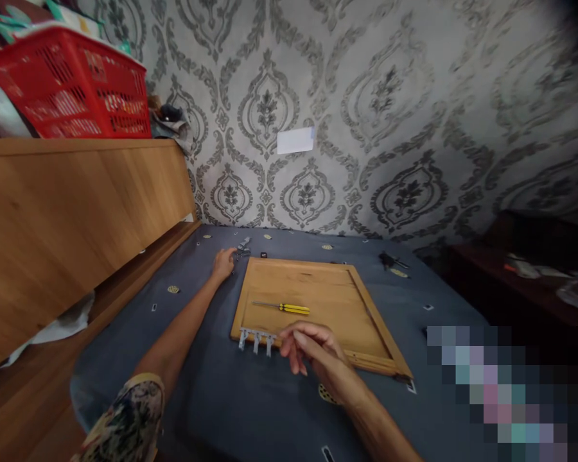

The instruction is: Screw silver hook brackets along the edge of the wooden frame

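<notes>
A wooden cabinet door panel [318, 289] with a raised frame lies flat on the dark cloth. Across it rests a screwdriver [293, 309] with a yellow and black handle. Several grey metal hinges [256, 341] sit in a row at its near left edge. Just right of them is my right hand [315, 346], thumb and index finger pressed together; whatever they may pinch is hidden. My left hand [224, 264] reaches past the panel's far left corner, fingers stretched out at a small heap of metal hardware [243, 247]. I cannot tell whether it touches the pieces.
Wooden furniture [87, 212] stands along the left, topped by a filled red basket [81, 83]. A patterned wall [356, 167] rises behind the dark patterned cloth [197, 398]. A small black item [263, 255] lies behind the panel, and a dark tool-like object [392, 261] lies at the far right.
</notes>
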`<state>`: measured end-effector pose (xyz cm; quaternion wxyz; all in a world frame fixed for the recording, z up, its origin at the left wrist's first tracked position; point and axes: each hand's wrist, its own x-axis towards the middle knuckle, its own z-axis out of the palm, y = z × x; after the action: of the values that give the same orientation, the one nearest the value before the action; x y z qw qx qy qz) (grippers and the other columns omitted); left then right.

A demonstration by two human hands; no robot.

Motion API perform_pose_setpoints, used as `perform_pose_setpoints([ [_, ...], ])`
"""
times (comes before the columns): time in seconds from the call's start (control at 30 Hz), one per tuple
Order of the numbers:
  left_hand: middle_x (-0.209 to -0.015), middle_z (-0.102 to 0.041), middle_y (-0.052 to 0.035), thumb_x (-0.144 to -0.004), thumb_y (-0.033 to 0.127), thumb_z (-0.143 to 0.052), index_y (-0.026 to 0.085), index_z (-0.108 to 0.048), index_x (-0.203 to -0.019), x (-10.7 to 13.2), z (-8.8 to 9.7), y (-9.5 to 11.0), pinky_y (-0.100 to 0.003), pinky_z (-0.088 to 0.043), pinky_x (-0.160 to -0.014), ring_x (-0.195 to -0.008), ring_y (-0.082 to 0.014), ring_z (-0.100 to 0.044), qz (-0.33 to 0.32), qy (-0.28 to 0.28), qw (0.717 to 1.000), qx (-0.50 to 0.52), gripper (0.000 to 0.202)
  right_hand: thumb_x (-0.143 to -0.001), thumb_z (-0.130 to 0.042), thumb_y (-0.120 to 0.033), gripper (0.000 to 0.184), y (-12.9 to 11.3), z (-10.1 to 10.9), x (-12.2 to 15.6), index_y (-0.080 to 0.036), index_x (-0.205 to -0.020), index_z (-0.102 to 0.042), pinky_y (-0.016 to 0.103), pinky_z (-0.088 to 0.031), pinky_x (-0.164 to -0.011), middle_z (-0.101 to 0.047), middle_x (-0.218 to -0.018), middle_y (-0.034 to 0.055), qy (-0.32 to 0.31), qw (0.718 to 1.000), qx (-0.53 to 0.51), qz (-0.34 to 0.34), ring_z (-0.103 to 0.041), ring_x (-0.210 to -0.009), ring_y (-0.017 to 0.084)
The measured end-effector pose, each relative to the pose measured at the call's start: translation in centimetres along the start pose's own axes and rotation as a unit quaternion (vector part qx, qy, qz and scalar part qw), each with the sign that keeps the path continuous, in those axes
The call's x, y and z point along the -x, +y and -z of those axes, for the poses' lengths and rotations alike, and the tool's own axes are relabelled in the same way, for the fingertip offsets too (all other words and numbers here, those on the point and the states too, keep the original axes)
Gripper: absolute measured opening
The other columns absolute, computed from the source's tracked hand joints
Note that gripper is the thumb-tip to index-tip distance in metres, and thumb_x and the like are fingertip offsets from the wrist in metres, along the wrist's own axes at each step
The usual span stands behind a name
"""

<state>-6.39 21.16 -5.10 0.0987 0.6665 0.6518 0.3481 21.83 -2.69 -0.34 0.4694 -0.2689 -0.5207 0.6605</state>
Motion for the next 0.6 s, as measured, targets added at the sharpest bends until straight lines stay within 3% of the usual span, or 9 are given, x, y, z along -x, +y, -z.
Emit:
perform_pose_setpoints([
  [0.23, -0.134, -0.064, -0.0112, -0.102, 0.038, -0.064, 0.019, -0.063, -0.131, -1.8, -0.4, -0.5, -0.046, -0.059, -0.097, -0.114, -0.0241, -0.066, 0.014, 0.011, 0.998, -0.061, 0.035, -0.083, -0.076, -0.064, 0.049, 1.3, 0.8, 0.1, -0.015, -0.087, -0.077, 0.020, -0.034, -0.045, -0.072, -0.069, 0.0038, -0.036, 0.998, 0.021, -0.049, -0.057, -0.048, 0.008],
  [0.6, -0.133, -0.064, -0.0112, -0.101, 0.038, -0.065, 0.018, -0.063, -0.131, -2.1, -1.4, -1.9, -0.046, -0.059, -0.096, -0.113, -0.0243, -0.066, 0.012, 0.003, 0.995, -0.095, 0.036, -0.083, -0.075, -0.067, 0.052, 1.7, 0.9, 0.2, -0.015, -0.090, -0.077, 0.019, -0.036, -0.047, -0.073, -0.071, 0.0038, -0.046, 0.996, 0.025, -0.073, -0.060, -0.048, 0.007],
])
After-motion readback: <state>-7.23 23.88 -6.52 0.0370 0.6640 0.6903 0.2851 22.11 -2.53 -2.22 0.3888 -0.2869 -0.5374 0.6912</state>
